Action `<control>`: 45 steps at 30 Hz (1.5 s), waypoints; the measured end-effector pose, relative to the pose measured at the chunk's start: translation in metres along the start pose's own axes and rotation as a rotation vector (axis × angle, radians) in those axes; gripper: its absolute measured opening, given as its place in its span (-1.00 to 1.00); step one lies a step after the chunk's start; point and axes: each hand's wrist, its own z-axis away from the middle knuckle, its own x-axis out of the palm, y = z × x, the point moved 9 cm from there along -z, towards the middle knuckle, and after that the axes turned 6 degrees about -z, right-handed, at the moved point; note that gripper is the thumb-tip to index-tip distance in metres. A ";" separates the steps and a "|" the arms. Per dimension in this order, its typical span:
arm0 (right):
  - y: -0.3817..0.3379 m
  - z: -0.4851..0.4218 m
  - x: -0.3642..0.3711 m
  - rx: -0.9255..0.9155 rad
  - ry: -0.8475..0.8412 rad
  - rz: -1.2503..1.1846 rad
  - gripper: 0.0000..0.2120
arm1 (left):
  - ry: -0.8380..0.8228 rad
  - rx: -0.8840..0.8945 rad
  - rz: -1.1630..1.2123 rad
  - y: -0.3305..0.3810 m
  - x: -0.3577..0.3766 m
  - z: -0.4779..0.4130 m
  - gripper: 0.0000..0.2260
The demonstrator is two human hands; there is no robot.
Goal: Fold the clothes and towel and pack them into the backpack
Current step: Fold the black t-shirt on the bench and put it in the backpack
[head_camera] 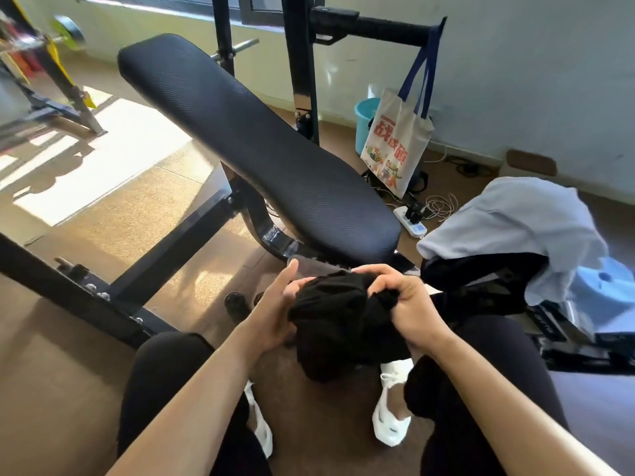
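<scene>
Now, in the head view, we hold the garment bunched between both hands: left hand gripping its 9 o'clock side, right hand clutching its 3 o'clock side. It hangs toward 6 o'clock. The grey cloth lies at 2 o'clock, nearer our right.

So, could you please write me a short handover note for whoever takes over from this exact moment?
Hands: left hand and right hand both grip the black garment, bunched between the knees, not folded.
Things: a pale cloth lies draped over dark gear on the right. I cannot make out a backpack for certain.
Done: nothing visibly packed.
Left: fold both pieces, pack them.
</scene>
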 end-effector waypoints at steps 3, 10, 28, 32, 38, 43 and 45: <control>-0.016 0.017 0.008 -0.080 -0.037 0.258 -0.43 | -0.060 -0.138 -0.042 -0.022 0.014 0.013 -0.31; -0.035 0.041 0.015 0.018 -0.223 0.528 -0.50 | -0.094 0.068 -0.247 -0.016 0.033 0.029 -0.57; 0.051 0.074 0.025 0.410 -0.372 0.570 -0.36 | -0.005 0.557 -0.747 -0.004 0.050 0.040 -0.60; 0.104 0.087 0.024 0.518 -0.461 0.627 -0.59 | -0.001 0.345 -0.828 -0.065 0.023 0.006 -0.53; 0.163 0.068 0.005 0.662 -0.543 0.793 -0.63 | -0.024 -0.053 -1.071 -0.120 -0.026 -0.059 -0.47; 0.211 0.036 -0.030 0.736 -0.483 0.889 -0.72 | 0.188 -0.195 -1.135 -0.141 -0.086 -0.123 -0.57; 0.229 0.022 -0.037 0.736 -0.459 0.897 -0.71 | 0.297 -0.243 -1.010 -0.158 -0.107 -0.145 -0.61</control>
